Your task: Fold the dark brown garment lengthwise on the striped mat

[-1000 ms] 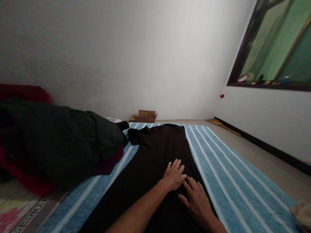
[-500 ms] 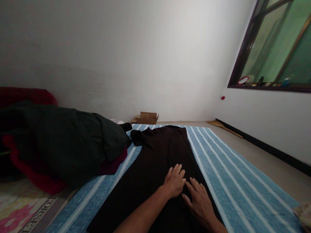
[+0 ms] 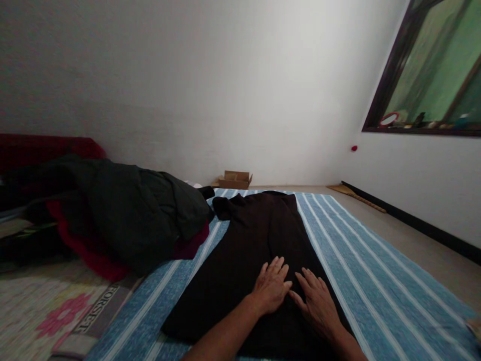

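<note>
Hands [image 3: 293, 296] nearer; garment [image 3: 259, 260] lengthwise away.

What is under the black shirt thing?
The black garment lies flat on a blue striped sheet. Both hands, left hand and right hand, press on top. Anything beneath the sheet is covered.

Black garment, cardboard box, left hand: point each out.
black garment [image 3: 259, 225]: head view, upper middle of the cloth.
cardboard box [image 3: 236, 180]: head view, front wall.
left hand [image 3: 271, 286]: head view, back of hand.
</note>
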The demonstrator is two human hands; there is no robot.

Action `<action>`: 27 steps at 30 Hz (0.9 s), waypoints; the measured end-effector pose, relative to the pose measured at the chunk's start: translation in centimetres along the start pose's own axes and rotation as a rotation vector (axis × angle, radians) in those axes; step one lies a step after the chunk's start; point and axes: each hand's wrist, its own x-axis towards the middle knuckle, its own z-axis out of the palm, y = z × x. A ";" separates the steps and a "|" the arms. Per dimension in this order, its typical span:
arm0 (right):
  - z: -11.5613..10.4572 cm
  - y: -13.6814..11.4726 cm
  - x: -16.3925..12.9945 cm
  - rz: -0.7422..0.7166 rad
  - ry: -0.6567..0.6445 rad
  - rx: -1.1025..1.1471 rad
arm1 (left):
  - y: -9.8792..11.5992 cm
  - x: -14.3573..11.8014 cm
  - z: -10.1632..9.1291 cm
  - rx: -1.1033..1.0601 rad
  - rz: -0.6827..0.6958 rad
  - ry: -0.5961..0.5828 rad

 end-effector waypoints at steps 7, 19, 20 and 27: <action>0.1 0.1 0.0 0.005 -0.017 -0.003 | 0.9 -1.4 -1.1 -0.021 -0.032 -0.028; -0.1 0.0 -0.3 -0.006 0.004 0.027 | 1.0 -4.3 -0.5 -0.047 -0.012 -0.020; -0.1 0.0 -0.3 -0.009 0.008 0.028 | 0.9 -4.4 -0.3 -0.045 -0.008 -0.010; 0.1 0.2 -0.3 -0.006 0.010 0.021 | 0.7 -4.5 0.2 -0.035 0.013 0.040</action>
